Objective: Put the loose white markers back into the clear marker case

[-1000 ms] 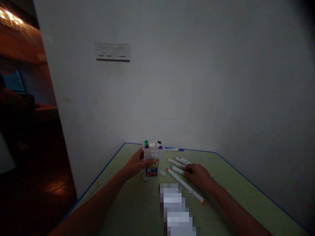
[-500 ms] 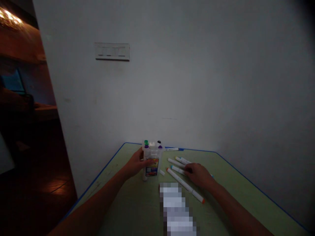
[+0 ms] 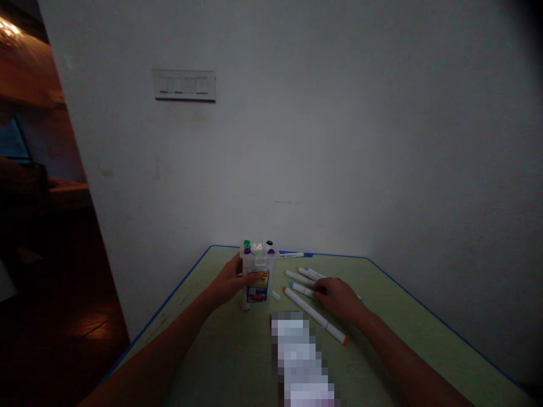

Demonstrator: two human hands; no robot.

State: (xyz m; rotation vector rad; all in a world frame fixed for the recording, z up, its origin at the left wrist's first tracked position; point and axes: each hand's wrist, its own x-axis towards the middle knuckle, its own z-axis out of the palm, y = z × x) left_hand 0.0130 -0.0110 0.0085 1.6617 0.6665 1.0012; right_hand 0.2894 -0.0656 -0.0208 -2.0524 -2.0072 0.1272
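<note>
A clear plastic marker box (image 3: 257, 281) stands upright on the green table (image 3: 237, 356), with several markers sticking out of its top. My left hand (image 3: 231, 281) is wrapped round the box's left side. My right hand (image 3: 339, 298) rests palm down on loose white markers (image 3: 303, 281) that lie to the right of the box; its fingers curl over one of them. A long marker with orange ends (image 3: 314, 316) lies diagonally just in front of that hand.
A blurred-out patch (image 3: 301, 362) covers part of the table in front. One more marker (image 3: 292, 255) lies at the table's far edge by the white wall. A switch plate (image 3: 184, 86) is on the wall. Dark floor lies to the left.
The view has shifted slightly right and up, so everything sits a little lower-left in frame. Both hands stay where they were on the box and the markers.
</note>
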